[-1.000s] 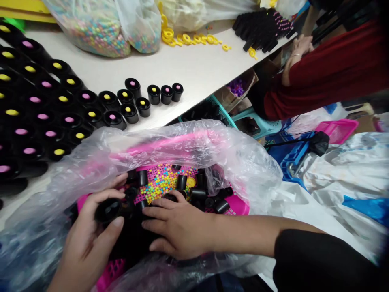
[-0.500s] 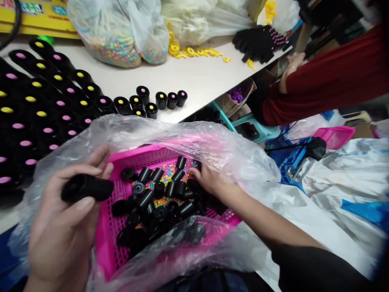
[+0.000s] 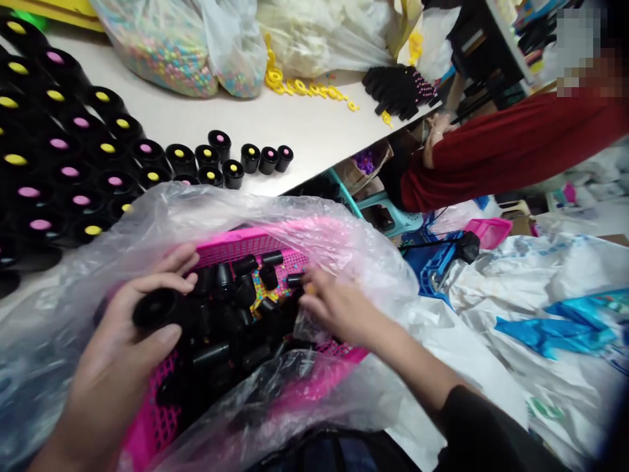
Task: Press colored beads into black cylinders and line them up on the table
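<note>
Pale table at the rear carries, on its left side, close rows of upright black cups, each showing a pink or yellow bead at its mouth. Behind these stand clear bags of pastel beads, with yellow rings laid in a line just beside them. At the far right, a person in a red top is near the table edge, hands together; a turquoise stool is close by. In the foreground, a pink basket sits within crumpled clear plastic. It contains loose black tubes, lying in a jumble, and small multicoloured beads. Left hand, over the basket's left end, has fingers and thumb wrapped round one black tube, its round end turned to the viewer. Right hand is at the basket's right end, fingers curled beside further tubes; whether it grips anything cannot be determined. White sacks are visible to the right.
</note>
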Motion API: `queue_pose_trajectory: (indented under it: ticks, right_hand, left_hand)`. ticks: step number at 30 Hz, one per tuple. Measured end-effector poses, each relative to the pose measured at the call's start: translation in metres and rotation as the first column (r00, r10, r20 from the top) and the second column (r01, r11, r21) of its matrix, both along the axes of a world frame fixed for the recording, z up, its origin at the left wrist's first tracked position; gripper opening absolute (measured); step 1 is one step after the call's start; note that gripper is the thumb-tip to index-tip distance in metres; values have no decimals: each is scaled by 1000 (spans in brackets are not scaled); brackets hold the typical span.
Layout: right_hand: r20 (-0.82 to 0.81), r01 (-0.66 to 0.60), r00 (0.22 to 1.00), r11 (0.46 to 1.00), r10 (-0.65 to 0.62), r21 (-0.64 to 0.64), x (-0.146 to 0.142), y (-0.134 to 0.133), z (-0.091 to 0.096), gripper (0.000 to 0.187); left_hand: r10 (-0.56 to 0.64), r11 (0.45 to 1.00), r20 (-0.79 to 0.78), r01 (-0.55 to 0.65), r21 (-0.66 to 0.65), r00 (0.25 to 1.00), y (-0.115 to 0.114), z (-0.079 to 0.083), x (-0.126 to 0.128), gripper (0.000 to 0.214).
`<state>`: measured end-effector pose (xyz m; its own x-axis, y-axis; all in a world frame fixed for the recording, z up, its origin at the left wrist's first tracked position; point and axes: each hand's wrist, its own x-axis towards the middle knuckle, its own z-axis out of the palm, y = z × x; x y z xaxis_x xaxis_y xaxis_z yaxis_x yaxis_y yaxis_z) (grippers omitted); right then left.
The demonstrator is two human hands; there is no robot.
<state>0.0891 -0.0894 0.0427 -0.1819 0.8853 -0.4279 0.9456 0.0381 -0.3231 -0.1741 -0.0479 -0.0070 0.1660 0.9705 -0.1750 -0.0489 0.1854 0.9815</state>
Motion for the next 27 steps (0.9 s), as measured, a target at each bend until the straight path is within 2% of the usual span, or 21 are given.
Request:
queue_pose_trajectory:
  ticks: [1, 3, 5, 7, 8, 9, 11, 12, 14, 15, 16, 17, 18, 20, 22, 23, 25, 27]
  right_hand:
    - [149, 43, 988, 997, -52, 60, 24, 2, 2, 36]
    - [340, -28, 938, 963, -67, 268, 67, 6, 12, 34]
    - [426, -103, 899, 893, -106, 438, 94, 9, 25, 33]
    - [423, -174, 904, 848, -64, 501, 98, 10, 34, 30]
    - [394, -217, 919, 850, 12, 481, 93, 10, 35, 28]
    - [345, -262, 932, 860, 109, 437, 84, 10, 34, 27]
    - [202, -333, 938, 893, 281, 302, 64, 10, 22, 28]
    - [126, -365, 930, 905, 345, 217, 55, 10, 13, 28]
    - [49, -406, 913, 913, 405, 33, 44, 8, -5, 26]
    - [57, -422, 903, 905, 425, -59, 42, 7, -12, 25]
    - [84, -440, 887, 887, 454, -142, 43, 5, -18, 24]
    - [117, -460, 865, 864, 488, -206, 46, 3, -21, 22]
    - [148, -475, 843, 845, 517, -246, 50, 0, -22, 20]
    - [166, -511, 811, 816, 562, -270, 58, -6, -21, 17]
    - [185, -500, 818, 832, 545, -239, 60, -12, -19, 19]
    - [219, -471, 830, 855, 513, -216, 59, -14, -20, 24]
    - [300, -397, 852, 903, 430, -168, 52, -15, -26, 48]
    - [296, -373, 867, 916, 400, -147, 43, -10, -39, 70]
  left_hand:
    - [-41, 999, -42, 40, -11, 998, -1, 0, -1, 18]
    - [-126, 992, -106, 124, -22, 986, -2, 1, -3, 19]
    - [-220, 975, -177, 220, -17, 959, -2, 5, -3, 19]
    - [-323, 932, -302, 357, 66, 897, 0, 12, 3, 21]
    - [-376, 879, -383, 456, 140, 843, 1, 17, 10, 24]
    - [-426, 796, -470, 568, 212, 773, 2, 21, 20, 27]
    - [-511, 568, -625, 778, 269, 590, 0, 27, 46, 35]
    - [-549, 454, -682, 858, 242, 482, -2, 29, 61, 37]
    - [-602, 279, -745, 950, 141, 287, -6, 25, 89, 35]
    - [-619, 217, -755, 971, 103, 218, -8, 22, 100, 36]
    - [-622, 178, -765, 982, 69, 167, -9, 17, 107, 37]
    - [-607, 171, -783, 985, 36, 134, -9, 13, 110, 37]
    - [-584, 190, -804, 982, 0, 113, -7, 10, 110, 36]
    - [-517, 269, -851, 961, -59, 92, -1, 8, 101, 32]
    - [-470, 334, -877, 940, -73, 99, 5, 11, 89, 28]
    - [-457, 355, -883, 933, -66, 111, 8, 13, 83, 28]
    - [-450, 382, -882, 923, -46, 142, 11, 18, 74, 25]
    - [-470, 400, -867, 916, -44, 164, 10, 20, 67, 22]
